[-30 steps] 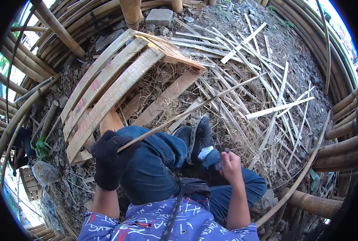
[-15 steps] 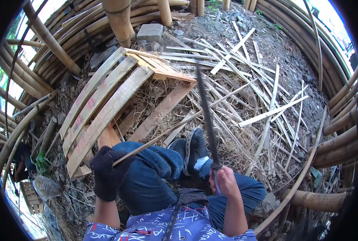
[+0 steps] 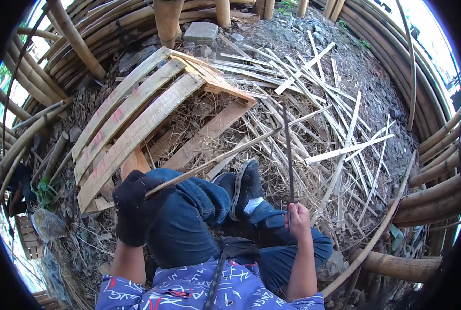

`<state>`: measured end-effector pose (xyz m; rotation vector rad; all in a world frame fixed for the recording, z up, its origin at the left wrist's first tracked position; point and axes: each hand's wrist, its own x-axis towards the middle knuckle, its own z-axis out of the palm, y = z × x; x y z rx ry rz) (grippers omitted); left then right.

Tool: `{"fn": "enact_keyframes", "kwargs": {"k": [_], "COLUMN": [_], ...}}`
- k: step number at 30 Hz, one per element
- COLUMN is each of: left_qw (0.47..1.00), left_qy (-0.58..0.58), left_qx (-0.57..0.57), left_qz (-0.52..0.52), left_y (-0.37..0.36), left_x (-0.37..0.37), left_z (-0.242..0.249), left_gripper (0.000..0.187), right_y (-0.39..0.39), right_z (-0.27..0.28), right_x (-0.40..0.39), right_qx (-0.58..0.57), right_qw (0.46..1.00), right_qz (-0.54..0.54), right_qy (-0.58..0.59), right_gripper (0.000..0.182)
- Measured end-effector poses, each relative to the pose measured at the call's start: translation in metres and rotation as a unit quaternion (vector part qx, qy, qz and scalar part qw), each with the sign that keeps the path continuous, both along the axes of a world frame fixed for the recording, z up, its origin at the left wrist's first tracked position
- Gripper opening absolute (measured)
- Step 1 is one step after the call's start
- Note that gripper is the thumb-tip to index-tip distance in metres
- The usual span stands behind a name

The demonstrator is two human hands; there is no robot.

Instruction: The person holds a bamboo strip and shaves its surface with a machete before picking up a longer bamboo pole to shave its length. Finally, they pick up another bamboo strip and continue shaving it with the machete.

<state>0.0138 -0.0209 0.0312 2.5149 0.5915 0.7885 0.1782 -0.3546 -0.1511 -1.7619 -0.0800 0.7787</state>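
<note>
My left hand (image 3: 140,209), in a black glove, is closed around the near end of a long bamboo strip (image 3: 225,156). The strip slants over my bent knee toward the upper right. My bare right hand (image 3: 298,221) grips a long, dark-bladed knife (image 3: 288,160), its handle hidden in my fist. Its narrow blade points away from me, nearly upright in the view, and overlaps the strip's far part. Below the strip are my dark shoes (image 3: 247,188). A slatted wooden crate (image 3: 160,112) lies tipped beyond my left hand.
Split bamboo strips (image 3: 349,148) lie crisscrossed on the ground ahead, among curly shavings. Stacked bamboo poles (image 3: 427,103) curve along both sides. A concrete block (image 3: 201,33) sits at the back, near a thick bamboo post (image 3: 167,20). Part of another person (image 3: 21,188) shows far left.
My right hand has risen and shifted slightly right; the knife blade has swung from leaning left to nearly upright. My left hand keeps its hold on the strip. The view has shifted slightly.
</note>
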Motion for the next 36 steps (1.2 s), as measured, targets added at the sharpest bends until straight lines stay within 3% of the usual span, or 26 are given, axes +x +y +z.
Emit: {"fn": "enact_keyframes", "kwargs": {"k": [3,7,15,30,36], "left_qw": [1.0,1.0,1.0,0.998,0.999], "left_qy": [-0.011,-0.016,-0.003,-0.005,-0.011], "left_qx": [0.01,0.008,0.021,0.042,0.026], "left_qz": [-0.004,-0.01,-0.018,-0.04,-0.033], "left_y": [-0.001,0.001,0.004,0.012,0.01], "left_x": [-0.001,-0.002,-0.002,-0.006,-0.005], "left_z": [-0.001,-0.005,-0.002,-0.01,-0.007], "left_gripper": [0.021,0.022,0.021,0.024,0.022], "right_y": [0.012,0.043,0.114,0.105,0.075], "right_z": [0.035,0.075,0.095,0.082,0.052], "right_x": [-0.011,-0.021,-0.023,-0.009,0.0], "right_qx": [0.011,0.092,0.085,0.048,0.004], "right_qw": [1.0,0.994,0.99,0.989,0.998], "right_qz": [-0.027,0.043,0.112,0.139,0.056], "right_qy": [-0.005,-0.027,0.003,0.0,-0.017], "right_gripper": [0.035,0.03,0.03,0.032,0.04]}}
